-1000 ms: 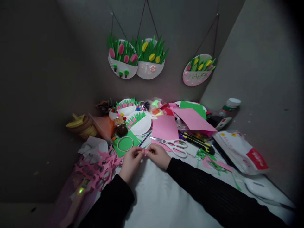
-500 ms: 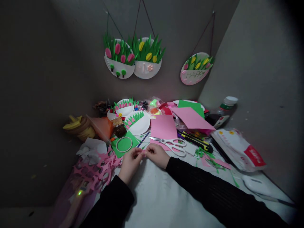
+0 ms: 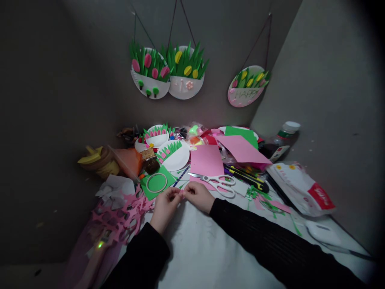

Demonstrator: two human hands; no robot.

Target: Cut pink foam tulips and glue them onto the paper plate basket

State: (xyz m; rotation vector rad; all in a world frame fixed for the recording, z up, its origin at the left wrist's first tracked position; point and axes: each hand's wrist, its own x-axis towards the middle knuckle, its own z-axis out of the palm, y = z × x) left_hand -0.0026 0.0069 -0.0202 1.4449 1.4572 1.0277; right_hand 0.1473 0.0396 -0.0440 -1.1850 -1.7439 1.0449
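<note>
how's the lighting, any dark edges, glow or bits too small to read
Head view: dim, black at upper right; head view: a green light glows lower left; head view: the pink bit between left hand and right hand is too small to make out.

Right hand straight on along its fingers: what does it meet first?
Past the small pink piece at its fingertips, the right hand would most likely meet the left hand, fingers first. Depth is hard to judge from this one view.
</note>
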